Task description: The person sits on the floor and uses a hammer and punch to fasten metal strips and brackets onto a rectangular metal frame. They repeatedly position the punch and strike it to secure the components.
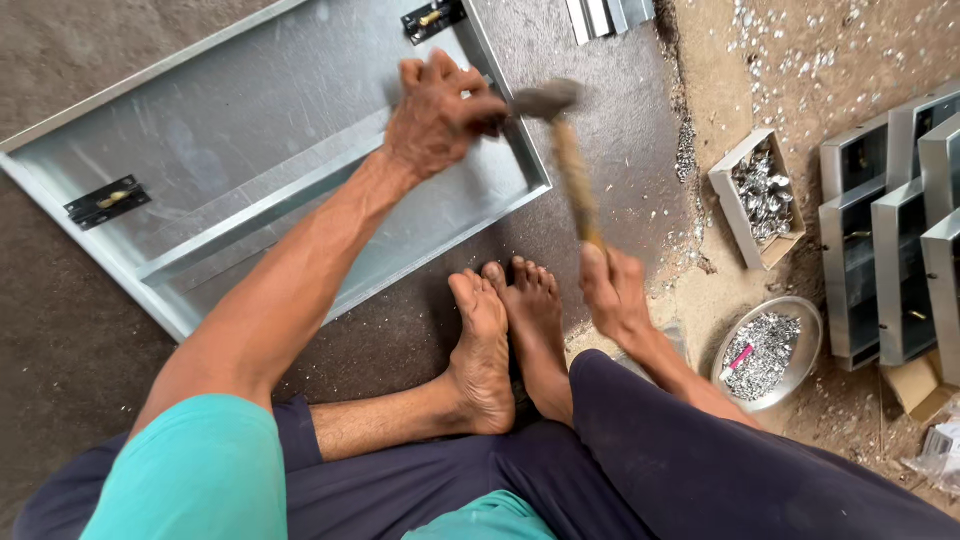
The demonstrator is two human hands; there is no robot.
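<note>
Fingers of left hand (435, 115) pinch something small on far-right rim of metal tray (250, 170); right hand (612, 290) grips hammer (560, 140) handle.

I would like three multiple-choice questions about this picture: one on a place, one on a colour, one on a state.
1. Where is the round metal bowl?
A. on the metal panel
B. on the ground, right of the right hand
C. in the person's lap

2. What colour is the left sleeve?
A. turquoise
B. red
C. white

3. What does the right hand hold?
A. nothing
B. a cardboard box
C. a hammer by its wooden handle

Answers: 1 B, the bowl sits on the dirt beside that hand. 2 A, the cloth is turquoise. 3 C, the fingers close around the handle end.
</note>
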